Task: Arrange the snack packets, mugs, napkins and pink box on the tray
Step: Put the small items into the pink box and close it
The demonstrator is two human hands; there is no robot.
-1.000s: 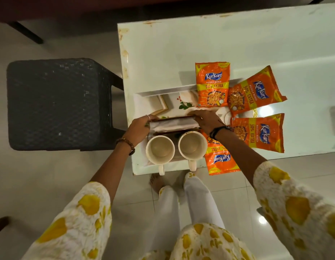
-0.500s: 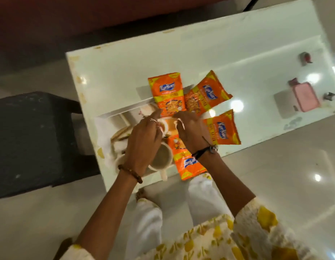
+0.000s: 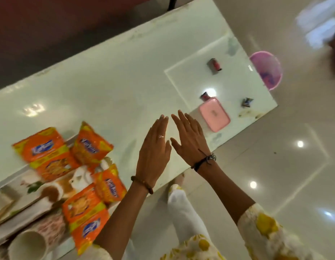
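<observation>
My left hand [image 3: 156, 145] and my right hand [image 3: 190, 138] are side by side above the white table [image 3: 106, 87], both flat with fingers stretched out and holding nothing. Just beyond their fingertips lies the pink box [image 3: 214, 114] near the table's right end. At lower left the floral tray [image 3: 22, 192] carries a white mug [image 3: 28, 246], a second mug [image 3: 82, 177], and folded napkins [image 3: 16, 222]. Several orange snack packets [image 3: 89, 145] fan around the tray's right side.
A small red can [image 3: 214, 65] and two small wrappers [image 3: 246, 102] lie near the pink box. A pink bucket [image 3: 266, 70] stands on the floor past the table's right end. My white-trousered legs are below the table's front edge.
Both hands left the mugs and tray and swung right toward the pink box. The view turned right, so the tray slid to the lower left.
</observation>
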